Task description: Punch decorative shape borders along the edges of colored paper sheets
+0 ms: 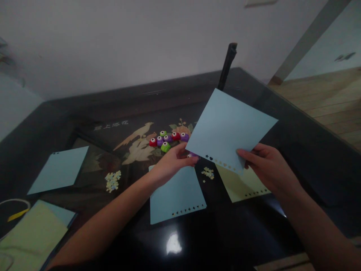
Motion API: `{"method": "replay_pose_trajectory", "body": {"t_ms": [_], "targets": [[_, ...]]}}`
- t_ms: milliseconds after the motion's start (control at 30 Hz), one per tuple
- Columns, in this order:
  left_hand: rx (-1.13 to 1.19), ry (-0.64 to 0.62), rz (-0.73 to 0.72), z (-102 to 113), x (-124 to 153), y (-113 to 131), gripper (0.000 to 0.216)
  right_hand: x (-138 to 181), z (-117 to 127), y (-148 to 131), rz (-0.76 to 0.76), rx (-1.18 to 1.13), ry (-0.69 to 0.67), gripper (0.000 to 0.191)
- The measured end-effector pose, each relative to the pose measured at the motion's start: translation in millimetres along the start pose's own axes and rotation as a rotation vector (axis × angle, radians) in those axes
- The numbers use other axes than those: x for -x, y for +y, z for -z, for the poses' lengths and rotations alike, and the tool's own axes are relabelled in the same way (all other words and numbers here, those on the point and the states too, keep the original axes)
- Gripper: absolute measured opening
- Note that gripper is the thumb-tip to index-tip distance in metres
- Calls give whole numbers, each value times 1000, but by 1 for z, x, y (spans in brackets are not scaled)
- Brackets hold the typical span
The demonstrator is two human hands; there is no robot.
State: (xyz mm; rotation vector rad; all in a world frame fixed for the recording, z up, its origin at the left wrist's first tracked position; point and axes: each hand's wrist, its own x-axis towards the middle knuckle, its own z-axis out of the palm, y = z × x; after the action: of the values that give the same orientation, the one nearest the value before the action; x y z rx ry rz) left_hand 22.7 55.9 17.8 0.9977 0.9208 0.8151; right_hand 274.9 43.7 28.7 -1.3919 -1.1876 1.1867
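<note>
My right hand (262, 160) pinches a light blue sheet of paper (231, 128) near its lower right corner, lifted and tilted above the table. Small star, heart and other cut-outs run along the sheet's lower edge. At the left corner of this sheet, my left hand (180, 158) has its thumb and fingers around a small purple craft punch (193, 154), which is partly hidden. Beyond that hand stand several eyeball-shaped craft punches, among them a green punch (165, 146) and a red punch (152, 142). Below lies another blue sheet (177, 192) with punched shapes along its edge.
A yellow sheet (234, 184) lies partly under the raised paper. Punched paper bits form a small pile (208, 173) and a larger pile (113, 181). At left are a blue sheet (60, 169) and stacked yellow paper (34, 233). A black upright pole (227, 66) rises behind.
</note>
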Motion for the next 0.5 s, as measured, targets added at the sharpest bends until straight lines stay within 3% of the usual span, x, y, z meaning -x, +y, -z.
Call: {"method": "replay_pose_trajectory", "body": {"t_ms": [233, 500], "targets": [[330, -16, 90, -10, 6, -7, 35, 0, -1, 3, -41, -66, 51, 17], [270, 18, 106, -15, 13, -8, 32, 3, -6, 4, -55, -76, 99, 17]]}}
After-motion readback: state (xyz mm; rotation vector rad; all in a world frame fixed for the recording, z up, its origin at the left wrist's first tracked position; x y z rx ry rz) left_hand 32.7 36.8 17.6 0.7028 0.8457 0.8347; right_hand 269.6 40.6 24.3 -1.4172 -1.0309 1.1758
